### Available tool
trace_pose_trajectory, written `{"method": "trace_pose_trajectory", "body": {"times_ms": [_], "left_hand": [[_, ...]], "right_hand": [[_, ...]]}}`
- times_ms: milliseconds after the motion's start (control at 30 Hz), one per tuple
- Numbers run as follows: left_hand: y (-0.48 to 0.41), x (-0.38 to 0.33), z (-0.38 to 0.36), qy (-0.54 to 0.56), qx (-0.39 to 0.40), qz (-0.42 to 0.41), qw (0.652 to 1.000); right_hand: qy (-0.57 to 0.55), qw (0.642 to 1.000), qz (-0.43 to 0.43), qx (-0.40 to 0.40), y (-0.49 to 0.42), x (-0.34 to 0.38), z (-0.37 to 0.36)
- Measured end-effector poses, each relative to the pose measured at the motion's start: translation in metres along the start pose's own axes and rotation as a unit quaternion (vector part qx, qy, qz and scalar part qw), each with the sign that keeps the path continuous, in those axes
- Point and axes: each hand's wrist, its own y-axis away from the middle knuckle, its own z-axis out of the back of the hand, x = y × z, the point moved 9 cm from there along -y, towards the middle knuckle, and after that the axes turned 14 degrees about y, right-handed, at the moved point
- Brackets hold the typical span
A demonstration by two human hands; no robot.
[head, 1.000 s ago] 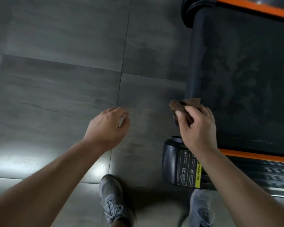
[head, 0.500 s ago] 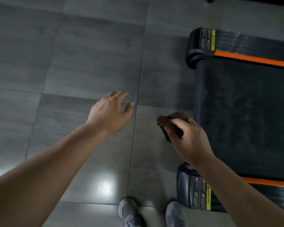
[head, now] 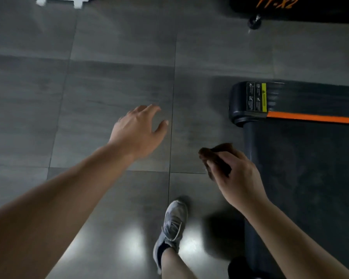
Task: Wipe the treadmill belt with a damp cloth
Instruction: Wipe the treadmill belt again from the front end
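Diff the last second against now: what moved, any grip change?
The right hand carried the brown cloth leftward off the edge of the treadmill belt, out over the floor. The left hand spread its fingers wider. Unchanged: the grip on the cloth; left hand empty.

Bunched brown cloth (head: 216, 158) beside the dark treadmill belt (head: 310, 178).

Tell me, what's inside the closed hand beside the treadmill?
A bunched brown cloth. The right hand grips it. One end pokes out in plain view, while the rest is covered by the hand, so its full size cannot be seen.
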Motion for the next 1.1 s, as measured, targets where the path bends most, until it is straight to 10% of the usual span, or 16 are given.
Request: {"method": "trace_pose_trajectory", "body": {"times_ms": [633,1100], "left_hand": [[-0.385,-0.051,0.094,-0.089,0.070,-0.054,0.992],[-0.672,-0.173,0.041,-0.136,0.096,-0.077,0.983]], "right_hand": [[-0.005,0.997,-0.049,-0.052,-0.396,-0.004,0.059],[0.001,0.992,-0.108,-0.069,-0.647,-0.165,0.097]]}}
